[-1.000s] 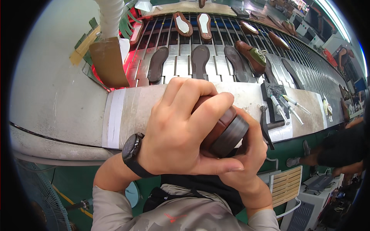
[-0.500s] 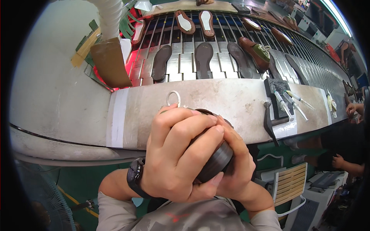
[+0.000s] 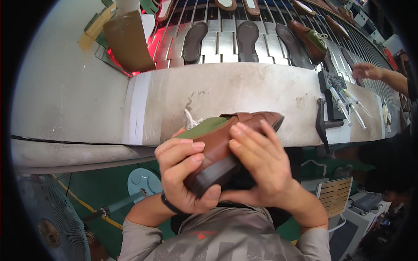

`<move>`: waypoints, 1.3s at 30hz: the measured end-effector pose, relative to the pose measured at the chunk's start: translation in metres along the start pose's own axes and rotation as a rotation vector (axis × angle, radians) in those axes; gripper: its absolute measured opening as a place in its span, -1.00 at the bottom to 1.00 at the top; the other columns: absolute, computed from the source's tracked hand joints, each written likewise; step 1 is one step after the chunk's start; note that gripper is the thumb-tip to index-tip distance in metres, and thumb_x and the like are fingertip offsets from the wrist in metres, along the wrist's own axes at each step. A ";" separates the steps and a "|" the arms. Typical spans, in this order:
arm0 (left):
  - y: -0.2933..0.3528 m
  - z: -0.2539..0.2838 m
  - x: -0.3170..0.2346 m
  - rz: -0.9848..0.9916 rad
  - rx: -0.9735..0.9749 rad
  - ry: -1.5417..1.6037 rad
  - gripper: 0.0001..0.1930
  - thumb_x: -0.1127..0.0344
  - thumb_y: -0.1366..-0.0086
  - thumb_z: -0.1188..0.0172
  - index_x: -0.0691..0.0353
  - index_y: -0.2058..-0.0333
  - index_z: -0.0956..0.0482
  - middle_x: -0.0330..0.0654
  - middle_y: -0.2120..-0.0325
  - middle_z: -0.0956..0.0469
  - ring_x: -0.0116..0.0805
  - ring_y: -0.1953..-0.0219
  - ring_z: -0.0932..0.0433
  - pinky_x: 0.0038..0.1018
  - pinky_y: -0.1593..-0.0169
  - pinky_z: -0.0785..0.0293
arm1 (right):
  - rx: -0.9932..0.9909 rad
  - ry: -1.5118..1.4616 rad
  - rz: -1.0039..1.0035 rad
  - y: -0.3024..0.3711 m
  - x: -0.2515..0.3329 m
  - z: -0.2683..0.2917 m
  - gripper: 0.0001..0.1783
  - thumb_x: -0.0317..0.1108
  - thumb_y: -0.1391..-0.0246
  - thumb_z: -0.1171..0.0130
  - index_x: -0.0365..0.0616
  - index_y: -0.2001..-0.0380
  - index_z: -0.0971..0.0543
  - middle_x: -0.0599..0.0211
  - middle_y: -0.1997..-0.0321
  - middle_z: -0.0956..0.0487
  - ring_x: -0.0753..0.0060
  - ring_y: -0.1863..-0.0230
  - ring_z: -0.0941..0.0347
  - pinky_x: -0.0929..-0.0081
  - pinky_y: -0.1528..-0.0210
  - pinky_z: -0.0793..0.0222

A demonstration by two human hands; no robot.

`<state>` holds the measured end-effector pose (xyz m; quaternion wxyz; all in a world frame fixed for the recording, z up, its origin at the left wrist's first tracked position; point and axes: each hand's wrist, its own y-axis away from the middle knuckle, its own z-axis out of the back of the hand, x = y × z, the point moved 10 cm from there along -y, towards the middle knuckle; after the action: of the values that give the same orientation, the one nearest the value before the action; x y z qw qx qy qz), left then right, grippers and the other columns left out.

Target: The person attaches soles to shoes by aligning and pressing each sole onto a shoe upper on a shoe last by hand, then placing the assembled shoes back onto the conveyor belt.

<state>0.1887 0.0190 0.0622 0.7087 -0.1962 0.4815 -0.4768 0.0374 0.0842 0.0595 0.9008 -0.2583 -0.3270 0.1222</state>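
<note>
A brown leather shoe with a green lining, a white lace and a dark sole lies on its side between my hands, its toe pointing right. My left hand is closed round the heel end, fingers over the leather and thumb against the sole's edge. Against the upper near the toe rest the fingers of my right hand, its thumb passing below the sole. The shoe is held above the bench's near edge, and most of its underside is hidden.
A pale bench runs in front of me. On its right are a hammer, a black block and several syringes. Beyond, a roller conveyor carries dark soles and another shoe. A co-worker's hand reaches in from the right.
The shoe has turned from end-on to lengthwise, toe to the right. My right hand has shifted onto its side. A co-worker's hand has come over the conveyor.
</note>
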 end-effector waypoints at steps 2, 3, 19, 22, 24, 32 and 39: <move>0.017 -0.018 0.026 0.042 -0.048 0.092 -0.42 0.00 -0.35 -0.36 0.29 -0.16 -0.50 0.12 -0.13 -0.55 0.10 -0.13 -0.50 0.10 -0.29 -0.45 | 0.115 0.132 -0.038 0.009 -0.025 0.000 -0.09 0.14 0.06 -0.60 -0.35 -0.18 -0.60 -0.12 -0.37 -0.57 -0.17 -0.46 -0.46 -0.34 -0.58 -0.05; 0.021 -0.032 0.037 0.075 -0.021 0.112 -0.41 0.03 -0.35 -0.37 0.32 -0.20 -0.51 0.13 -0.17 -0.54 0.12 -0.16 -0.50 0.07 -0.29 -0.45 | 0.137 0.207 -0.078 0.014 -0.042 0.003 -0.13 0.11 0.08 -0.62 -0.32 -0.14 -0.62 -0.08 -0.38 -0.57 -0.18 -0.48 -0.43 -0.33 -0.59 -0.01; 0.020 -0.128 0.066 0.085 0.337 0.292 -0.40 -0.13 -0.41 -0.33 0.17 -0.23 -0.64 0.10 -0.32 -0.54 0.20 -0.30 -0.52 0.06 -0.25 -0.46 | 0.370 0.392 -0.314 0.018 -0.088 0.008 -0.45 0.17 -0.13 -0.47 -0.16 0.41 -0.63 -0.22 -0.46 -0.51 -0.42 -0.61 -0.20 -0.45 -0.63 0.51; 0.020 -0.128 0.067 0.091 0.333 0.290 -0.43 -0.11 -0.40 -0.34 0.16 -0.21 -0.66 0.09 -0.29 -0.56 0.17 -0.27 -0.53 0.07 -0.20 -0.48 | 0.394 0.392 -0.308 0.018 -0.091 0.005 -0.45 0.17 -0.15 -0.44 -0.16 0.42 -0.61 -0.22 -0.46 -0.51 -0.44 -0.60 -0.20 -0.44 -0.63 0.53; 0.021 -0.128 0.067 0.096 0.335 0.284 -0.45 -0.09 -0.39 -0.34 0.16 -0.19 -0.67 0.08 -0.28 -0.58 0.15 -0.26 -0.54 0.07 -0.17 -0.49 | 0.416 0.388 -0.324 0.016 -0.092 0.003 -0.46 0.16 -0.15 -0.45 -0.15 0.43 -0.61 -0.22 -0.45 -0.52 -0.43 -0.59 -0.22 -0.45 -0.63 0.50; 0.016 -0.126 0.065 0.116 0.303 0.298 -0.50 0.12 -0.28 -0.43 0.19 -0.15 -0.69 0.05 -0.23 -0.61 0.13 -0.23 -0.56 -0.01 -0.15 -0.50 | 0.345 0.429 -0.376 0.002 -0.105 0.025 -0.30 0.15 0.20 -0.68 -0.19 0.26 -0.58 -0.11 -0.33 -0.63 -0.23 -0.44 -0.48 -0.39 -0.58 0.03; 0.004 -0.122 0.080 0.214 0.527 0.256 -0.53 0.03 -0.32 -0.44 0.20 -0.08 -0.68 0.07 -0.23 -0.64 0.13 -0.33 -0.56 0.33 -0.52 0.01 | 0.296 0.305 -0.126 0.015 -0.120 0.058 -0.49 -0.07 0.14 -0.65 -0.08 0.19 -0.66 0.13 -0.28 -0.68 -0.09 -0.39 -0.52 -0.33 -0.55 -0.05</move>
<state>0.0910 -0.0261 -0.0363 0.7150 0.1078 0.4447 -0.5286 -0.0920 0.0719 0.0262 0.9737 -0.1180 -0.1812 0.0719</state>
